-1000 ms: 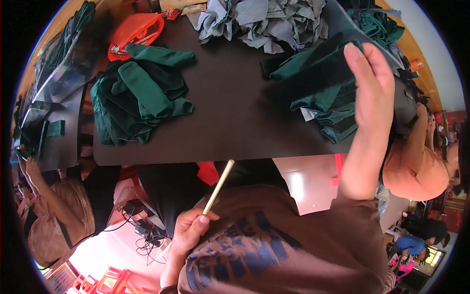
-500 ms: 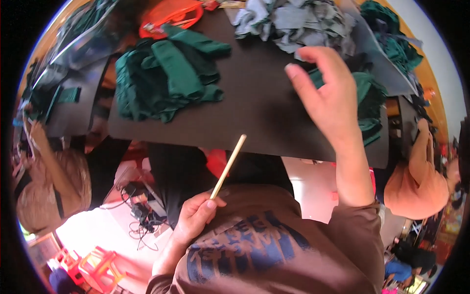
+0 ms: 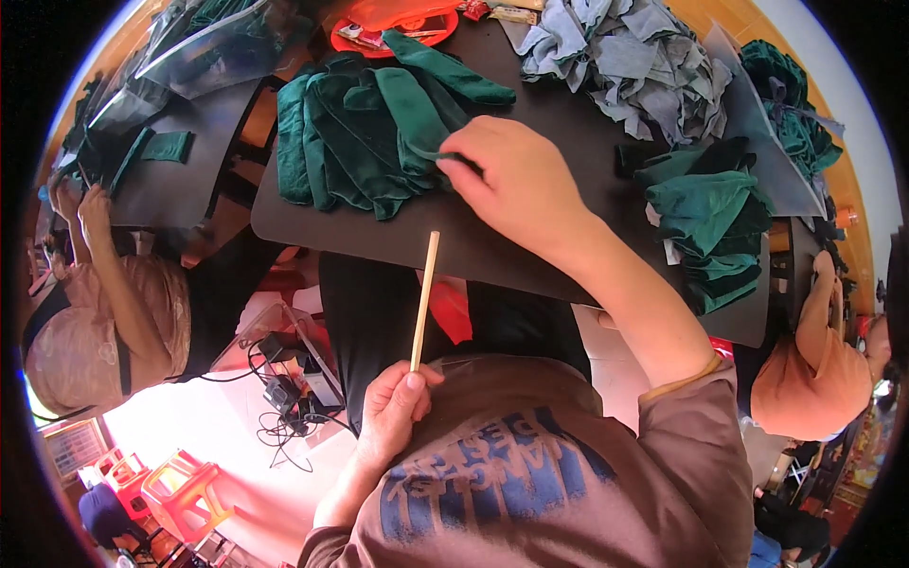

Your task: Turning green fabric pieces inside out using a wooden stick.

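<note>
My left hand is closed around the lower end of a thin pale wooden stick, like a chopstick, which points up in front of my shirt. Over the dark table, my right hand pinches the edge of a green velvet piece. That piece lies on top of a fanned pile of green velvet pieces. My fingers partly hide the pinched edge.
Another green velvet stack lies to the right. Behind it is a heap of grey cloth pieces. An orange-red dish stands at the back. Co-workers sit left and right. Cables lie on the floor.
My right hand has come left from near the right stack and taken hold of a green velvet piece on the left pile. The stick in my left hand has become more upright.
</note>
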Demonstrator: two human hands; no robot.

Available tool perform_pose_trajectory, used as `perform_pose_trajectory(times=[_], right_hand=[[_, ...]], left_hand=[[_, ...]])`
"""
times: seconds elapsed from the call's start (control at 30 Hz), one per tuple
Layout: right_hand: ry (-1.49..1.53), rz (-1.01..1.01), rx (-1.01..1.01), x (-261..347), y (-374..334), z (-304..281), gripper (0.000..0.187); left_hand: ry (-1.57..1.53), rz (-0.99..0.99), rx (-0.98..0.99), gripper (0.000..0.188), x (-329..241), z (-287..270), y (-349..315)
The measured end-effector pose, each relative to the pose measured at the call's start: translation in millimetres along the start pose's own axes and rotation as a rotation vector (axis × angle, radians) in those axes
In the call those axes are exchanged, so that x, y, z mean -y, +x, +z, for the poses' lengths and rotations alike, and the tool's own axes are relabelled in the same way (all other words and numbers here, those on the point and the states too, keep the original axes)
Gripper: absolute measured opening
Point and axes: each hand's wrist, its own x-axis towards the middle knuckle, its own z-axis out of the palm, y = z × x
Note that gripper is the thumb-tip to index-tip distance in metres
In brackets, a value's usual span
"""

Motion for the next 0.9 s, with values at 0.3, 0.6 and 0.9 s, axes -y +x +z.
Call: perform_pose_trajectory(times=[0.3, 0.6, 0.9], right_hand=[[0.916, 0.533, -0.061, 51, -53, -48, 0.012], [0.502, -0.037, 0.034, 91, -95, -31, 0.024], [1.383, 0.791, -0.008, 79, -116, -40, 0.035]], left_hand=[[-0.116, 0.046, -0.001, 0.03, -9, 5, 14], [-0.325, 0.079, 0.093, 0.026, -57, 44, 38], [-0.097, 0.102, 0.138, 0.014, -53, 43, 19]])
